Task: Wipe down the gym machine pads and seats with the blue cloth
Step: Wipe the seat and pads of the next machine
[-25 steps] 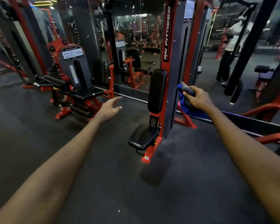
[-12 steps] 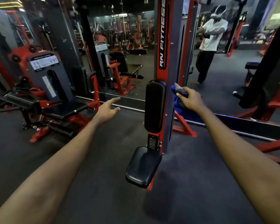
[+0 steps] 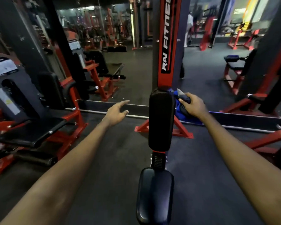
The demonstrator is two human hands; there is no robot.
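Closer than half a second ago, the back pad [image 3: 161, 119] now stands dead centre with the seat [image 3: 154, 195] below it at 6 o'clock. Both arms reach forward. The right hand [image 3: 194, 105] clenches the bunched blue cloth [image 3: 178, 111] at the pad's 2 o'clock edge (whether cloth touches pad is unclear). The left hand [image 3: 116, 112] hangs released at 10 o'clock, its fingers extended. A red upright [image 3: 165, 46] rises at 12, another machine [image 3: 31, 130] sits at 9 on the dark floor [image 3: 112, 159], and a mirror [image 3: 120, 62] lies behind.

Both forearms bare, as are left hand [image 3: 115, 113] and right hand [image 3: 194, 106]
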